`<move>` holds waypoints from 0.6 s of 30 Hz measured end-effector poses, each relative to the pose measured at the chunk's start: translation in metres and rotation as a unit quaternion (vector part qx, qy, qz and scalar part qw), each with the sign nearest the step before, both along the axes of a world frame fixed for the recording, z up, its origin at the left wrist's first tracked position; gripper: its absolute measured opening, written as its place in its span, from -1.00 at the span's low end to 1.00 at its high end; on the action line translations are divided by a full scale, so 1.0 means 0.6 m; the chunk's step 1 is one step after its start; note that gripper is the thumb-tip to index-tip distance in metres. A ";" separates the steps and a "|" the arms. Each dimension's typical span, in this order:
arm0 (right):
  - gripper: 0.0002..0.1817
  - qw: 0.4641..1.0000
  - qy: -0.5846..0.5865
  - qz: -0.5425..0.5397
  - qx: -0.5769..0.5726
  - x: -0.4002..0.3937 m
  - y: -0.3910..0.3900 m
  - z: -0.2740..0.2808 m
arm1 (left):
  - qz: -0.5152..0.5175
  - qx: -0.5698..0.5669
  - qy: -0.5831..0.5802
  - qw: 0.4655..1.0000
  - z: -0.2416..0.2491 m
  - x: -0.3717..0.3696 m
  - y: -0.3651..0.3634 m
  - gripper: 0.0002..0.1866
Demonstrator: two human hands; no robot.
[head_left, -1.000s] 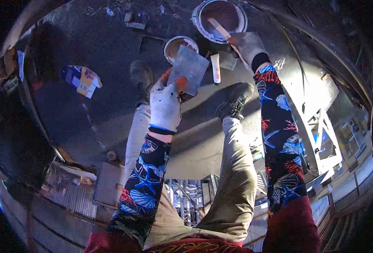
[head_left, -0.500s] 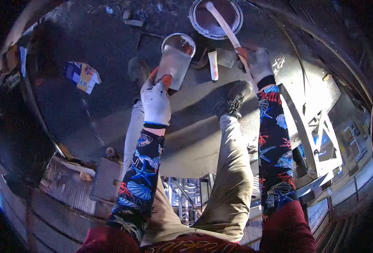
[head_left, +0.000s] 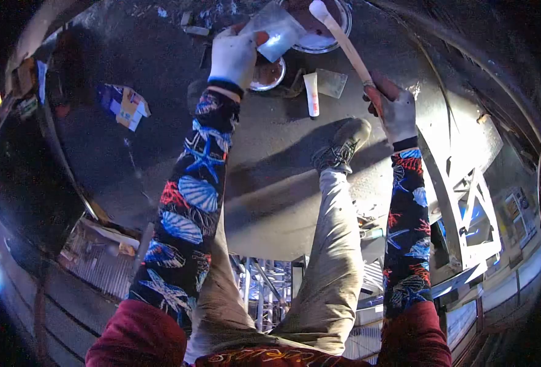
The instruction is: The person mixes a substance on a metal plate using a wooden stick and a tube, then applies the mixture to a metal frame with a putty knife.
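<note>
In a pale glove with bare fingertips, my left hand (head_left: 235, 54) pinches a translucent flat sheet (head_left: 273, 33). The sheet is tilted beside the large round tub (head_left: 347, 24) and above a smaller round container (head_left: 269, 76), part of which it hides. My right hand (head_left: 393, 107), also gloved, is closed around a long pale stick (head_left: 350, 52). The stick's whitened upper end is over the large tub. Between the hands, a white tube (head_left: 311, 95) lies on the dark surface next to a clear flat piece (head_left: 331, 83).
A torn carton (head_left: 126, 107) lies at the left. Small blocks (head_left: 195, 27) sit at the top. My shoe (head_left: 344, 144) rests on the surface below the tube. At the right stands a white metal frame (head_left: 475, 226). Lattice metalwork (head_left: 264, 284) shows between my legs.
My left hand has moved up with the sheet, from in front of the smaller container towards the large tub. My right hand has shifted slightly right and down with the stick.
</note>
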State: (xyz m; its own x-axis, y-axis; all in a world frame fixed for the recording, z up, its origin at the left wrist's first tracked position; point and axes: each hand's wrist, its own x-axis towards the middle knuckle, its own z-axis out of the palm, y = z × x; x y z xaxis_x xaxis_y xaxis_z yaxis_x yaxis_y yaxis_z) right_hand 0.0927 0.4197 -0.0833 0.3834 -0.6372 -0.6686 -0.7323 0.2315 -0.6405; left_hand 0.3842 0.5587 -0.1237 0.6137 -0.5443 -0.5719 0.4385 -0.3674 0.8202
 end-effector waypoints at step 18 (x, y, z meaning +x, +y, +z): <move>-0.33 0.787 0.071 0.357 -0.497 0.012 0.022 0.105 | -0.086 -0.075 0.090 0.989 0.076 0.003 0.013 -0.74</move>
State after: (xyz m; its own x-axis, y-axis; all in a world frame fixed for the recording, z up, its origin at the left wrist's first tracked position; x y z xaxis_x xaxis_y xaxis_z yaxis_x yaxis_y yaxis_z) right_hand 0.0997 0.4328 -0.0203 0.8483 -0.5278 -0.0429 -0.5280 -0.8367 -0.1452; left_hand 0.3858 0.5662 -0.0783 0.3996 -0.7189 -0.5688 0.5246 -0.3296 0.7850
